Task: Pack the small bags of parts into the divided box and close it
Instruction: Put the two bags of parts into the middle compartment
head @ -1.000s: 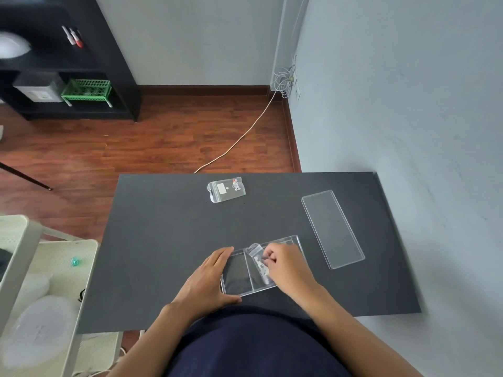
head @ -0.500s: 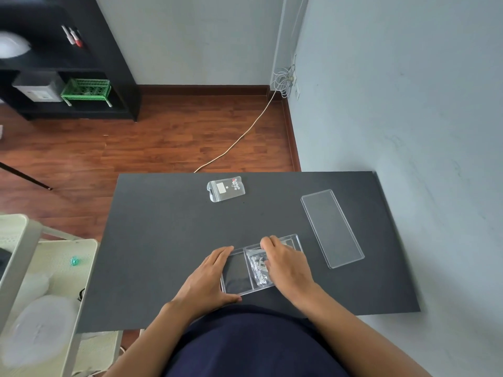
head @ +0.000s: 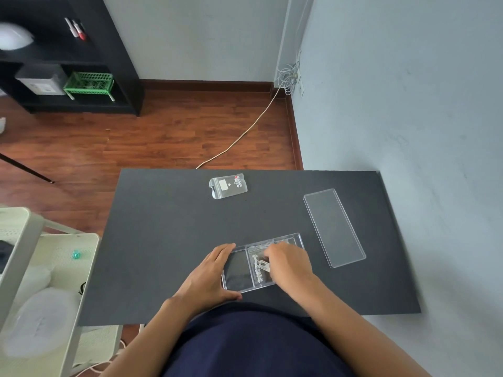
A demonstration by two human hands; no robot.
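Clear lid (head: 334, 227) right of box (head: 236, 278), spare bag (head: 228, 185) beyond.

Single head-worn wide-angle view, looking forward and steeply down. Desk (head: 168, 240) close below; floor (head: 152, 137) toward 12 o'clock, wall (head: 408, 104) at 3.

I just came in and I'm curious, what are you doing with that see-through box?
A person is packing small bags of parts into a clear plastic divided box on the black table. The left hand steadies the box's left end while the right hand presses a small clear bag into the middle compartment. The left compartment looks empty. Another small clear bag lies farther back, and the clear flat lid lies to the right, not yet on.
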